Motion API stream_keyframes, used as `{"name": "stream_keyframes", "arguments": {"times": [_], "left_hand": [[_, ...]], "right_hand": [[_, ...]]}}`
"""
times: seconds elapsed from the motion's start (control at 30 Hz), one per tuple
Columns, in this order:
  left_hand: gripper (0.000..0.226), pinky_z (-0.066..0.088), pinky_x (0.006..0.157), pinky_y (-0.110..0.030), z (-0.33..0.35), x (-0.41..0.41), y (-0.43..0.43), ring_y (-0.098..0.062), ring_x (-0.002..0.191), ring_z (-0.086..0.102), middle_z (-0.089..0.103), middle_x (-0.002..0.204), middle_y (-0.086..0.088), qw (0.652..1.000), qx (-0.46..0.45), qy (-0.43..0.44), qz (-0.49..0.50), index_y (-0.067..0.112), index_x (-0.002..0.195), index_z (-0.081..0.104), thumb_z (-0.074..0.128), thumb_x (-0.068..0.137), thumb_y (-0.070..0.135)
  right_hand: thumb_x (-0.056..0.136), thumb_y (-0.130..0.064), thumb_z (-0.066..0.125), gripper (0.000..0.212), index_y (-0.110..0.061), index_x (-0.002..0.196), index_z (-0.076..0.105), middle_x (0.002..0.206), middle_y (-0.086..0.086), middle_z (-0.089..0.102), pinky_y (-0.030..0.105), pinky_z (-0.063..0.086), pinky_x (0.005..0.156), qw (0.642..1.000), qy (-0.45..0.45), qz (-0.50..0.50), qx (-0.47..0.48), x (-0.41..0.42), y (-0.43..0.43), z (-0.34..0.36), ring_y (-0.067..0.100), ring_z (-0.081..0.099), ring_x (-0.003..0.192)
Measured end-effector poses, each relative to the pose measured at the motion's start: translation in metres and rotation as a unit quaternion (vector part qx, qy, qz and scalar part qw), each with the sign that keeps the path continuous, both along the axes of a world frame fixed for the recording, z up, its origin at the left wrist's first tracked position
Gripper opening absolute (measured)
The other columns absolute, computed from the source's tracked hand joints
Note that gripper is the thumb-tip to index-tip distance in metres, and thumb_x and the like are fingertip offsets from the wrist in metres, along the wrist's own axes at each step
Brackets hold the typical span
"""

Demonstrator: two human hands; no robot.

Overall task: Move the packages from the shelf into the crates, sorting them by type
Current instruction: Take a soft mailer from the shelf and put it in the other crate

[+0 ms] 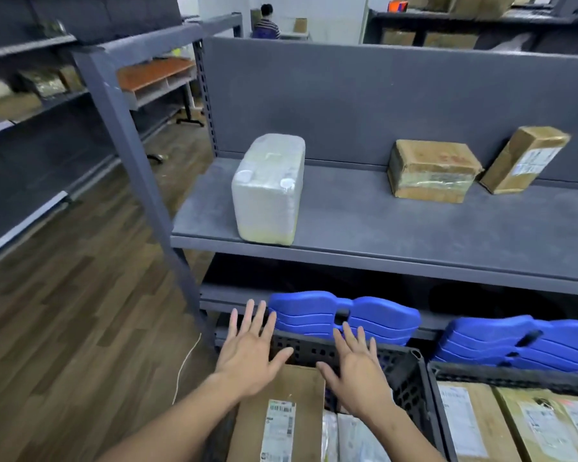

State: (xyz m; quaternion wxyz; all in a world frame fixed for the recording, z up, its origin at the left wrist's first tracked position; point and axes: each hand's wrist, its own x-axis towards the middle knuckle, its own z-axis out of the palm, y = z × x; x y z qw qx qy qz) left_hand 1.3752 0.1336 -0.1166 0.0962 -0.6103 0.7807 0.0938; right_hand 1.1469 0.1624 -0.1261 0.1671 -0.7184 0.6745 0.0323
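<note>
The left hand (247, 355) and right hand (357, 371) hover over the black crate (411, 365), fingers spread flat and holding nothing, probably ready to reach up. Inside the crate lies a cardboard box (291, 388), its label (277, 428) too blurred to read. Above the crate, a white wrapped package (269, 188) and two brown boxes (431, 171) wait on the shelf (414, 228).

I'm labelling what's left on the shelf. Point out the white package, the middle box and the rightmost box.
white package (266, 208): head view, front face.
middle box (436, 160): head view, top face.
rightmost box (526, 161): head view, labelled side.

shipping labels (277, 428) on boxes, print unreadable
</note>
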Motion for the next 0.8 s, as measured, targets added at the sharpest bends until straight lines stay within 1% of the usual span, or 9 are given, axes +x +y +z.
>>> {"name": "stream_keyframes", "arguments": {"times": [0.17, 0.27, 0.33, 0.4, 0.47, 0.53, 0.6, 0.7, 0.8], "left_hand": [[0.112, -0.015, 0.127, -0.054, 0.011, -0.001, -0.005, -0.028, 0.157, -0.027, -0.020, 0.172, -0.005, 1.000, 0.001, 0.011, -0.001, 0.020, 0.167, -0.006, -0.018, 0.073, 0.080], [0.101, -0.015, 0.128, -0.051, 0.018, -0.004, -0.009, -0.027, 0.159, -0.023, -0.018, 0.173, -0.004, 1.000, -0.010, 0.025, 0.016, 0.020, 0.167, -0.005, -0.008, 0.085, 0.078], [0.089, -0.004, 0.131, -0.047, 0.024, -0.003, -0.018, -0.025, 0.162, -0.003, 0.001, 0.176, -0.003, 0.996, -0.033, 0.078, 0.032, 0.019, 0.168, 0.007, 0.011, 0.099, 0.075], [0.083, 0.027, 0.126, -0.045, 0.036, 0.000, -0.030, -0.025, 0.149, 0.042, 0.047, 0.161, -0.003, 0.974, -0.098, 0.185, 0.082, 0.016, 0.160, 0.039, 0.025, 0.100, 0.072], [0.067, 0.052, 0.100, -0.045, 0.056, 0.003, -0.044, -0.024, 0.109, 0.068, 0.074, 0.117, -0.001, 0.914, -0.201, 0.319, 0.151, 0.015, 0.128, 0.069, 0.035, 0.098, 0.064], [0.033, 0.051, 0.084, -0.042, 0.080, 0.001, -0.065, -0.021, 0.087, 0.062, 0.069, 0.097, -0.003, 0.834, -0.288, 0.407, 0.234, 0.016, 0.102, 0.068, 0.049, 0.104, 0.043], [0.023, 0.041, 0.086, -0.033, 0.101, 0.002, -0.095, -0.021, 0.095, 0.056, 0.065, 0.109, -0.009, 0.756, -0.306, 0.472, 0.335, 0.014, 0.103, 0.063, 0.049, 0.108, 0.032], [0.058, 0.043, 0.098, -0.034, 0.126, 0.007, -0.141, -0.020, 0.123, 0.059, 0.066, 0.131, 0.001, 0.667, -0.202, 0.601, 0.391, 0.020, 0.130, 0.065, 0.034, 0.106, 0.062], [0.063, 0.045, 0.086, -0.027, 0.148, 0.004, -0.162, -0.006, 0.116, 0.062, 0.072, 0.119, 0.020, 0.637, -0.060, 0.670, 0.376, 0.047, 0.123, 0.065, 0.018, 0.098, 0.081]], "right_hand": [[0.106, -0.062, 0.038, 0.081, -0.017, 0.168, 0.012, 0.176, 0.008, 0.001, 0.046, -0.001, 0.131, 0.999, -0.040, -0.010, -0.021, 0.005, -0.006, 0.007, 0.031, -0.004, 0.163], [0.107, -0.059, 0.041, 0.079, -0.015, 0.168, 0.017, 0.176, 0.008, 0.005, 0.044, 0.003, 0.130, 0.996, -0.081, -0.021, -0.025, 0.007, -0.009, 0.010, 0.030, 0.001, 0.163], [0.106, -0.054, 0.047, 0.074, -0.014, 0.166, 0.026, 0.174, 0.005, 0.019, 0.038, 0.015, 0.129, 0.988, -0.141, -0.035, -0.051, 0.008, -0.014, 0.021, 0.026, 0.012, 0.162], [0.105, -0.048, 0.055, 0.066, -0.014, 0.160, 0.040, 0.161, 0.003, 0.048, 0.031, 0.037, 0.117, 0.968, -0.217, -0.075, -0.102, 0.009, -0.025, 0.038, 0.020, 0.044, 0.149], [0.103, -0.044, 0.060, 0.057, -0.015, 0.152, 0.054, 0.135, 0.001, 0.071, 0.030, 0.049, 0.103, 0.934, -0.296, -0.124, -0.154, 0.011, -0.044, 0.061, 0.016, 0.067, 0.119], [0.102, -0.042, 0.063, 0.050, -0.014, 0.144, 0.062, 0.133, -0.001, 0.072, 0.032, 0.051, 0.107, 0.889, -0.397, -0.163, -0.158, 0.015, -0.071, 0.080, 0.011, 0.068, 0.118], [0.102, -0.040, 0.064, 0.047, -0.014, 0.142, 0.064, 0.137, -0.002, 0.070, 0.028, 0.049, 0.110, 0.845, -0.489, -0.171, -0.128, 0.022, -0.100, 0.099, 0.006, 0.065, 0.121], [0.106, -0.042, 0.056, 0.051, -0.016, 0.150, 0.056, 0.144, -0.013, 0.062, 0.010, 0.035, 0.103, 0.817, -0.552, -0.142, -0.084, 0.039, -0.143, 0.124, -0.001, 0.054, 0.124], [0.110, -0.047, 0.048, 0.051, -0.024, 0.156, 0.048, 0.133, -0.040, 0.052, 0.003, 0.033, 0.101, 0.785, -0.607, -0.117, -0.041, 0.056, -0.178, 0.135, -0.007, 0.045, 0.130]]}}
